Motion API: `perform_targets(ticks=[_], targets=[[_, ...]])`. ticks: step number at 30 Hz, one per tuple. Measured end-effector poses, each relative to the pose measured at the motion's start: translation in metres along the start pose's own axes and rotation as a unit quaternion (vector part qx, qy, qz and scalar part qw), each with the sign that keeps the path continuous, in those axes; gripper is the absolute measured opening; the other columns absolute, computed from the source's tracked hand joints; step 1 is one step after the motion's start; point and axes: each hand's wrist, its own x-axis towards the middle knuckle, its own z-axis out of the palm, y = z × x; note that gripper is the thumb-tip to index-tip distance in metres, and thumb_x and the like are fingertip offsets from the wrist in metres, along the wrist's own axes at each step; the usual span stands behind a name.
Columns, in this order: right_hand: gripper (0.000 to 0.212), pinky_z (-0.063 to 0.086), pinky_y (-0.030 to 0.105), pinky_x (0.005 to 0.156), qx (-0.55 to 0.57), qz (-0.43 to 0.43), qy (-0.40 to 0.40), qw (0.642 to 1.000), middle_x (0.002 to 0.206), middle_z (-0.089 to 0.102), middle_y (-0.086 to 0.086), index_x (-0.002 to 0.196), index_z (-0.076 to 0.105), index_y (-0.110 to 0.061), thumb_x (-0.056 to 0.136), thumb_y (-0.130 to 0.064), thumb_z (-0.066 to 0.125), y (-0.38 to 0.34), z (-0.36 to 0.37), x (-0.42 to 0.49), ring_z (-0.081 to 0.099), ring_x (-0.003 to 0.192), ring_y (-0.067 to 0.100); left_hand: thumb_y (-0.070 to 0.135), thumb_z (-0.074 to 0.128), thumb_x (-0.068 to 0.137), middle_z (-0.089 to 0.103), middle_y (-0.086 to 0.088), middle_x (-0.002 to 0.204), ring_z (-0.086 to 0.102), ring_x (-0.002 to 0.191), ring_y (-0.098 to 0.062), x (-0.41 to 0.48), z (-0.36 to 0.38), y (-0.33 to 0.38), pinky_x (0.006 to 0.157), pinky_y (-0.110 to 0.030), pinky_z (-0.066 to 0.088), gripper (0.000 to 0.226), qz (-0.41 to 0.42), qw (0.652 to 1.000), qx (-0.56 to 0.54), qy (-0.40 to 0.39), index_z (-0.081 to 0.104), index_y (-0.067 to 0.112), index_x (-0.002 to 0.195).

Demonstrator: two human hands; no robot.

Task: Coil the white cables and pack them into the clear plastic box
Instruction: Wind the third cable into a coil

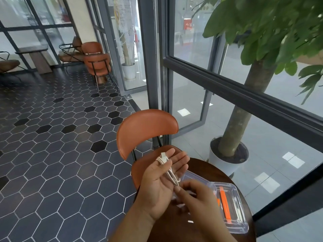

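Note:
My left hand (158,186) is held palm up over the near edge of the round table, fingers stretched out. A white cable (167,169) lies in loops across its fingers, with a plug end near the thumb tip. My right hand (197,198) pinches the lower end of these loops between thumb and forefinger. The clear plastic box (234,206) lies open on the table to the right of my hands, with orange latches showing inside. More white cable pieces (189,221) rest on the table under my right hand, partly hidden.
A dark round wooden table (197,165) carries the box. An orange chair (145,130) stands just beyond it. A potted tree (229,154) in a white pot sits to the right by the glass wall. Hexagon-tiled floor spreads to the left.

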Motion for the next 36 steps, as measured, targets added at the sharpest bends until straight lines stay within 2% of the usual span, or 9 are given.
perform_targets(ticks=[2, 5, 10, 13, 17, 21, 28, 32, 36], targets=[[0.005, 0.06, 0.032, 0.062, 0.196, 0.062, -0.027, 0.978, 0.077, 0.073, 0.022, 0.08, 0.073, -0.001, 0.083, -0.003, 0.071, 0.0, 0.003, 0.002, 0.072, 0.068, 0.027, 0.002, 0.051, 0.087, 0.069, -0.027, 0.123, 0.071, 0.11, -0.036, 0.002, 0.0, 0.0, 0.087, -0.039, 0.062, 0.046, 0.004, 0.999, -0.036, -0.006, 0.054, -0.002, 0.133], [0.019, 0.063, 0.037, 0.063, 0.406, 0.115, -0.023, 0.906, 0.083, 0.071, 0.028, 0.083, 0.075, 0.005, 0.075, -0.012, 0.069, 0.001, 0.01, 0.005, 0.072, 0.069, 0.032, -0.003, 0.047, 0.08, 0.074, -0.027, 0.107, 0.076, 0.093, -0.035, 0.0, -0.002, 0.002, 0.072, -0.038, 0.065, 0.039, 0.011, 0.997, -0.07, -0.024, 0.062, -0.004, 0.116], [0.024, 0.059, 0.044, 0.084, 0.356, 0.069, 0.02, 0.932, 0.101, 0.075, 0.024, 0.099, 0.076, -0.003, 0.082, -0.017, 0.069, 0.002, 0.007, 0.014, 0.073, 0.095, 0.038, -0.007, 0.045, 0.083, 0.074, -0.023, 0.085, 0.075, 0.068, -0.03, -0.004, -0.017, -0.003, 0.061, -0.038, 0.064, 0.031, 0.006, 0.996, -0.081, -0.032, 0.074, 0.001, 0.087], [0.031, 0.058, 0.04, 0.085, 0.338, 0.053, -0.022, 0.939, 0.107, 0.075, 0.022, 0.11, 0.073, -0.001, 0.084, -0.016, 0.067, -0.002, 0.001, 0.016, 0.074, 0.1, 0.034, -0.006, 0.059, 0.08, 0.072, -0.021, 0.088, 0.074, 0.076, -0.031, -0.006, -0.017, -0.001, 0.071, -0.039, 0.062, 0.02, 0.0, 0.995, -0.08, -0.062, 0.074, 0.002, 0.091], [0.029, 0.058, 0.042, 0.089, 0.305, 0.028, -0.063, 0.95, 0.104, 0.073, 0.027, 0.099, 0.078, -0.002, 0.089, -0.023, 0.061, -0.007, -0.003, 0.018, 0.073, 0.097, 0.033, -0.003, 0.064, 0.079, 0.069, -0.023, 0.09, 0.072, 0.079, -0.034, -0.006, -0.015, 0.001, 0.077, -0.04, 0.059, 0.019, 0.001, 0.994, -0.065, -0.088, 0.066, 0.0, 0.097], [0.019, 0.063, 0.037, 0.077, 0.253, -0.003, -0.064, 0.965, 0.09, 0.076, 0.022, 0.087, 0.082, -0.006, 0.072, -0.013, 0.071, -0.011, -0.011, 0.018, 0.075, 0.087, 0.034, -0.005, 0.064, 0.074, 0.07, -0.026, 0.09, 0.072, 0.081, -0.037, -0.006, -0.02, 0.003, 0.077, -0.042, 0.059, 0.02, -0.042, 0.992, -0.045, -0.106, 0.066, -0.003, 0.094], [0.025, 0.054, 0.018, 0.056, 0.151, -0.066, 0.018, 0.986, 0.069, 0.075, 0.012, 0.075, 0.081, -0.011, 0.079, 0.011, 0.071, -0.005, -0.016, 0.02, 0.071, 0.062, 0.014, -0.004, 0.055, 0.079, 0.074, -0.023, 0.088, 0.075, 0.076, -0.03, -0.007, -0.003, 0.008, 0.07, -0.038, 0.061, 0.02, -0.058, 0.99, 0.113, -0.062, 0.073, 0.001, 0.084], [0.014, 0.058, 0.023, 0.059, 0.211, -0.056, 0.043, 0.975, 0.073, 0.074, 0.015, 0.08, 0.078, -0.001, 0.079, 0.012, 0.07, -0.002, -0.01, 0.021, 0.073, 0.067, 0.022, -0.004, 0.063, 0.087, 0.073, -0.022, 0.086, 0.074, 0.072, -0.025, -0.004, 0.012, 0.015, 0.069, -0.034, 0.06, 0.013, -0.051, 0.975, 0.211, -0.035, 0.073, 0.003, 0.084], [0.023, 0.06, 0.029, 0.064, 0.232, -0.072, 0.068, 0.968, 0.073, 0.073, 0.017, 0.076, 0.078, -0.002, 0.076, 0.018, 0.067, -0.001, -0.008, 0.026, 0.072, 0.068, 0.025, -0.008, 0.062, 0.089, 0.074, -0.023, 0.082, 0.073, 0.068, -0.025, -0.006, 0.027, 0.013, 0.066, -0.035, 0.059, 0.017, -0.005, 0.961, 0.274, 0.017, 0.073, 0.003, 0.08]])
